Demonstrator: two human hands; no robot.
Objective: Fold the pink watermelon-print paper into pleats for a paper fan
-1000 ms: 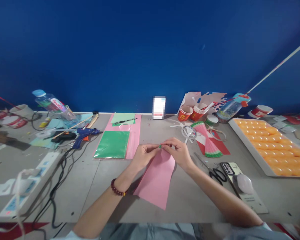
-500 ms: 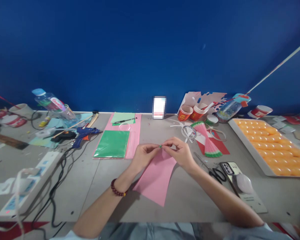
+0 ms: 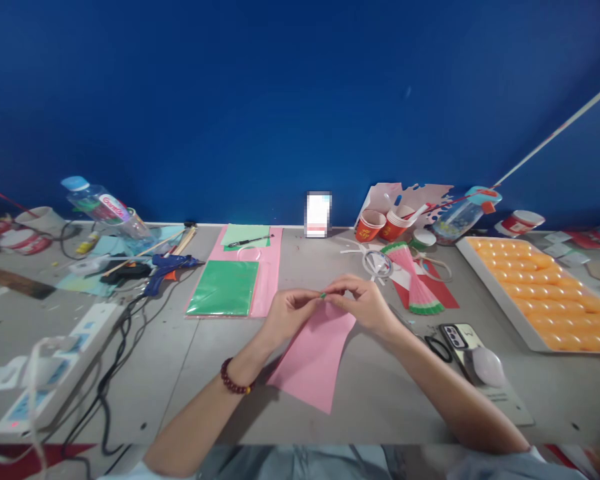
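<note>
A sheet of pink paper hangs down toward me from my fingertips, its lower edge close above or on the table. My left hand pinches its top edge between thumb and fingers. Close beside it, my right hand pinches the same edge. A small green bit shows between the two sets of fingertips; most of that edge is hidden by the fingers. Right of my right hand lies a pleated pink and green paper fan piece on red paper.
Green paper in a clear sleeve and a pen lie left. Farther left are a blue glue gun and a power strip. Scissors, a phone, paper cups and a tray of orange balls are right.
My right hand has shifted slightly rightward and down, its forearm now covering more of the scissors. The pink paper's lower end has swung a little to the right. Both pinches stay.
</note>
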